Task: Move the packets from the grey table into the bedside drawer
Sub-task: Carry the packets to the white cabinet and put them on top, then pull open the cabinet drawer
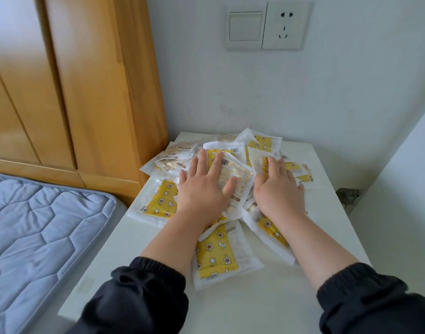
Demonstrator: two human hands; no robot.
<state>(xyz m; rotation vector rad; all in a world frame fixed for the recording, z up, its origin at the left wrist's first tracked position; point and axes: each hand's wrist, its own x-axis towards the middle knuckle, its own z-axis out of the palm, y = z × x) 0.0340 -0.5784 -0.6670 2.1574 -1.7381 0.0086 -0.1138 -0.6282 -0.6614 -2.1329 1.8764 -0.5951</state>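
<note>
Packets: a loose heap of white-edged packets (pixel 159 203) lies on the far half of the table, near the wall. Many have a yellow star-and-moon print and others lie pale side up.
Table: the pale table (pixel 255 307) stands in the corner, just beside the bed. Its near half is bare apart from the forearms.
Left hand (pixel 203 189): it lies flat on the middle of the heap, palm down and fingers spread. It presses on a top packet (pixel 235 173) that shows a barcode.
Right hand (pixel 279 192): it lies palm down on the right side of the heap with the fingers stretched forward. The fingertips are blurred, so it may be pressing only; I cannot tell whether any tip hooks under an edge.
Nearest packet: one yellow packet (pixel 216 256) lies between the two forearms, apart from the hands.
Sleeves: dark sleeves (pixel 139 300) are pushed up, with the cuffs gathered well short of the wrists.
Mattress: a blue quilted mattress (pixel 38 237) lies at the left, its edge against the table.
Wooden panel: a tall orange-brown wooden panel (pixel 91 92) rises behind the mattress.
Wall fittings: a light switch (pixel 245 26) and a socket (pixel 285 25) sit side by side above the heap.
</note>
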